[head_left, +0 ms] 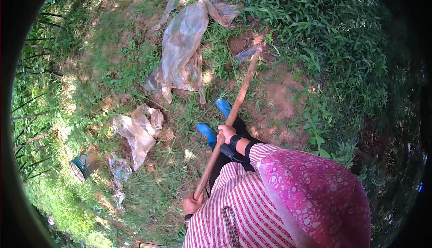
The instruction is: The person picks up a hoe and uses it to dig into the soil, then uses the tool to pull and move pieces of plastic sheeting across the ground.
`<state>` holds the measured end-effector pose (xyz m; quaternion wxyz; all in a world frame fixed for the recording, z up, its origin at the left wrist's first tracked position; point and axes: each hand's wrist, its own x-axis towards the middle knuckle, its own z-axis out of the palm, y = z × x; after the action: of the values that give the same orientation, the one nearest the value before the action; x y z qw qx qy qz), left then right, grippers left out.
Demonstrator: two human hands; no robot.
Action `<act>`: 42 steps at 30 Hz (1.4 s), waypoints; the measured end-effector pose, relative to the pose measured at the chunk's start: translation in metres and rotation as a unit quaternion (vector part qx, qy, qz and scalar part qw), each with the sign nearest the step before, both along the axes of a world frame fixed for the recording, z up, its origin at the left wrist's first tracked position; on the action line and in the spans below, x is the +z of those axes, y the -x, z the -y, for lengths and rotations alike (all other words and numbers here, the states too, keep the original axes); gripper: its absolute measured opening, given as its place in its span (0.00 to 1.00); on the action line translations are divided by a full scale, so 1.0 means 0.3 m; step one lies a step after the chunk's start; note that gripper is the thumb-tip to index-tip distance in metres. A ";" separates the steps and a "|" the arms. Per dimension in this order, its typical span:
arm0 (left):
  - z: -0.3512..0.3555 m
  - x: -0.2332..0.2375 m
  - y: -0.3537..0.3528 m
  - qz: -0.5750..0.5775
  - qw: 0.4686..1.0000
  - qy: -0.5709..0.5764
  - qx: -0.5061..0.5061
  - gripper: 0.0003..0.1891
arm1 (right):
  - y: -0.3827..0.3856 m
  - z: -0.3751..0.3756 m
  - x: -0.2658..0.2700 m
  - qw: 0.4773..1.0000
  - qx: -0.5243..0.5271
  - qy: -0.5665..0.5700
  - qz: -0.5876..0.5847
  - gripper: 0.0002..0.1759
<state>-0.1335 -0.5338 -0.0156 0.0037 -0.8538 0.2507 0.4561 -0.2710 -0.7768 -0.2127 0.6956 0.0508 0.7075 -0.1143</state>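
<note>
My right hand (227, 133) is closed around the middle of the long wooden handle of a hoe (243, 90). My left hand (193, 203) grips the same handle near its rear end, close to my body. At the far end, the hoe's flat metal blade (248, 53) lies at the ground among grass and bare reddish soil. Blue boots (207, 132) show just beside the handle, under my right hand. A dirty, crumpled clear plastic sheet (184, 38) lies on the grass to the left of the blade.
A smaller crumpled plastic sheet (140, 131) and plastic scraps (120, 169) lie farther left. Beyond them a green bucket-like container (84, 166) rests tilted. Dense leafy plants (315, 27) grow on the right; a bare soil patch (283, 98) lies beside the hoe.
</note>
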 end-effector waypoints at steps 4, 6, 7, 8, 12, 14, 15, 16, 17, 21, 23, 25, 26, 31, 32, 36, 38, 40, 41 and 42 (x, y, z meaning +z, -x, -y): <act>0.154 -0.091 0.014 -0.002 0.999 0.019 -0.033 0.19 | 0.023 0.225 0.010 0.999 -0.028 0.029 -0.019 0.10; 0.295 -0.146 0.040 0.050 0.990 0.110 -0.078 0.19 | 0.082 0.381 -0.019 0.995 -0.060 0.076 0.017 0.11; 0.389 -0.148 0.053 0.058 0.987 0.124 -0.080 0.19 | 0.106 0.483 -0.001 0.996 -0.031 0.084 0.003 0.13; 0.481 -0.154 0.064 0.042 0.985 0.147 -0.083 0.18 | 0.132 0.576 0.024 0.990 -0.045 0.125 0.040 0.13; 0.798 -0.153 0.108 0.037 0.968 0.228 -0.095 0.21 | 0.192 0.928 0.037 0.978 -0.019 0.207 0.018 0.14; 0.908 -0.140 0.110 0.044 0.968 0.227 -0.094 0.20 | 0.168 1.024 0.043 0.979 -0.032 0.199 0.010 0.14; 0.937 -0.131 0.107 0.050 0.969 0.223 -0.094 0.20 | 0.143 1.044 0.043 0.981 -0.034 0.192 0.005 0.13; 0.935 -0.138 0.098 0.070 0.968 0.218 -0.101 0.19 | 0.106 1.033 0.017 0.979 -0.039 0.197 -0.022 0.12; 0.906 -0.127 0.083 0.074 0.969 0.212 -0.101 0.19 | 0.075 0.992 -0.046 0.976 -0.070 0.206 0.015 0.11; 0.583 -0.003 0.089 0.107 0.990 0.088 -0.039 0.18 | -0.051 0.606 -0.058 0.988 0.007 0.142 -0.053 0.09; 0.428 0.071 0.141 0.128 0.988 0.075 -0.038 0.19 | -0.044 0.565 -0.091 0.990 -0.027 0.136 0.004 0.09; 0.314 0.084 0.163 0.131 0.988 0.085 -0.004 0.19 | -0.046 0.473 -0.065 0.994 0.007 0.097 0.046 0.09; 0.260 0.072 0.167 0.134 0.987 0.087 0.000 0.19 | -0.035 0.412 -0.049 0.995 0.024 0.077 0.064 0.09; 0.247 0.005 0.144 0.083 0.990 0.081 0.075 0.20 | -0.025 0.394 0.051 0.994 0.067 0.036 0.076 0.09; 0.296 -0.003 0.141 0.071 0.990 0.095 0.076 0.21 | -0.035 0.434 0.063 0.996 0.052 0.055 0.039 0.09; 0.523 -0.103 0.168 0.074 0.977 0.191 0.061 0.21 | -0.001 0.704 0.144 0.987 0.031 0.153 0.045 0.09; 0.645 -0.110 0.173 0.033 0.984 0.168 0.046 0.21 | 0.010 0.830 0.101 0.982 0.015 0.185 0.041 0.09; 0.703 -0.102 0.168 0.027 0.983 0.179 0.043 0.21 | -0.013 0.908 0.093 0.984 0.037 0.175 0.018 0.09; 0.707 -0.101 0.162 0.017 0.983 0.172 0.062 0.20 | -0.026 0.913 0.066 0.985 0.046 0.165 0.006 0.10; 0.706 -0.092 0.158 0.007 0.983 0.163 0.081 0.20 | -0.046 0.881 0.011 0.986 0.036 0.161 0.020 0.09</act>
<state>-0.1808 -0.7456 -0.0432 -0.1704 -0.8637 0.2521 0.4017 -0.2572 -1.0410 -0.2094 0.7122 -0.0855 0.6673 -0.2005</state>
